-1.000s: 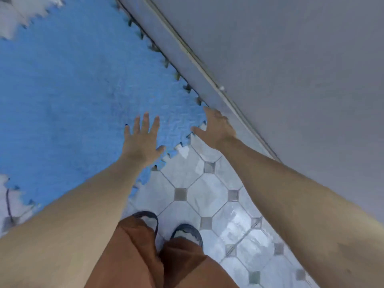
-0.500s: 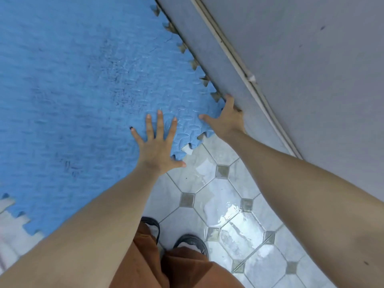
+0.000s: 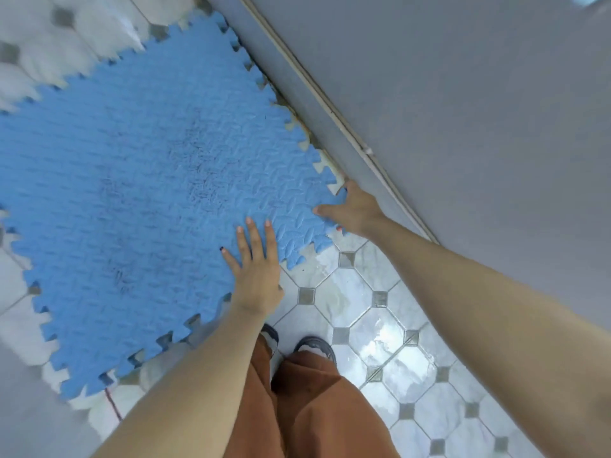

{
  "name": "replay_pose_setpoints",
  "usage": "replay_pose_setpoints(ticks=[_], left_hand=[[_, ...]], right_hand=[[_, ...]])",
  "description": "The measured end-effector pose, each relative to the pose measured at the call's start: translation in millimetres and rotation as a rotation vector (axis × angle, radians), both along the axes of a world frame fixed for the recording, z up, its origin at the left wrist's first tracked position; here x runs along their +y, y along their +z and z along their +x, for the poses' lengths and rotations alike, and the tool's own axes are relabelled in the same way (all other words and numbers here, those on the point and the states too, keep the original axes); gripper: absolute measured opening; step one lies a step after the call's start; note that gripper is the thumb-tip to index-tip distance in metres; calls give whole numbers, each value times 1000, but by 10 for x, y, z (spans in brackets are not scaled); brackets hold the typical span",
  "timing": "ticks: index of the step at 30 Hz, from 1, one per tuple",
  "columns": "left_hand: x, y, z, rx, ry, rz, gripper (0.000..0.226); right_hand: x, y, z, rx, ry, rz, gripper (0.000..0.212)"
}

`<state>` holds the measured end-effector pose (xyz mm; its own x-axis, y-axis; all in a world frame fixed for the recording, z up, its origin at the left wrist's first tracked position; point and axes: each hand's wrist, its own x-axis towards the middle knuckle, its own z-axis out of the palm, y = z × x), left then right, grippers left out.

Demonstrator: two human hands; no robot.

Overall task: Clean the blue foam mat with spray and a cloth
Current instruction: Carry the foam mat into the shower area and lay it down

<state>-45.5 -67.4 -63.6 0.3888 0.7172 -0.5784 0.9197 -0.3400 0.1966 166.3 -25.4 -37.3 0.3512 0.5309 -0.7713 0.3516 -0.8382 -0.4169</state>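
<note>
The blue foam mat point(image 3: 142, 200) with jigsaw edges lies on the tiled floor, its right edge along the grey wall. Dark dirt marks streak its middle. My left hand point(image 3: 256, 269) rests flat on the mat's near edge, fingers spread and straight. My right hand point(image 3: 353, 209) is at the mat's near right corner by the wall, thumb on top of the mat and fingers at or under its edge. No spray bottle or cloth shows in view.
A grey wall point(image 3: 463, 110) with a thin rail runs diagonally on the right. The wet, shiny tiled floor point(image 3: 363, 309) lies below me. My brown trousers point(image 3: 307, 408) and dark shoes point(image 3: 314, 347) stand just behind the mat's near edge.
The view has pulled back, so the whole mat now shows with floor beyond it. Both hands stay at the near right corner; the left hand lies further onto the mat.
</note>
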Motion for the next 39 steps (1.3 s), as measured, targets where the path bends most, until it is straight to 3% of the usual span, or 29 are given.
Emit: replay_pose_setpoints(ticks=[5, 10, 17, 22, 28, 34, 39], left_hand=[[23, 874, -205, 8, -110, 6, 95], [266, 1750, -375, 74, -252, -72, 87], [45, 2656, -677, 75, -427, -217, 89], [-268, 3046, -643, 44, -540, -256, 87], [-552, 3535, -418, 65, -829, -379, 91], [-898, 3760, -99, 49, -1080, -551, 101], [-1441, 3804, 323, 36, -1280, -529, 80]], right_hand=[[-64, 781, -294, -151, 33, 83, 44], [-190, 1388, -532, -258, 242, 136, 65], [-301, 1968, -551, -171, 451, -222, 56], [-945, 2190, -512, -153, 313, -296, 47], [-1959, 2702, -592, -116, 70, -368, 45], [-3060, 3146, -727, -104, -337, -470, 51], [-3968, 3411, -714, -147, -623, -507, 53]])
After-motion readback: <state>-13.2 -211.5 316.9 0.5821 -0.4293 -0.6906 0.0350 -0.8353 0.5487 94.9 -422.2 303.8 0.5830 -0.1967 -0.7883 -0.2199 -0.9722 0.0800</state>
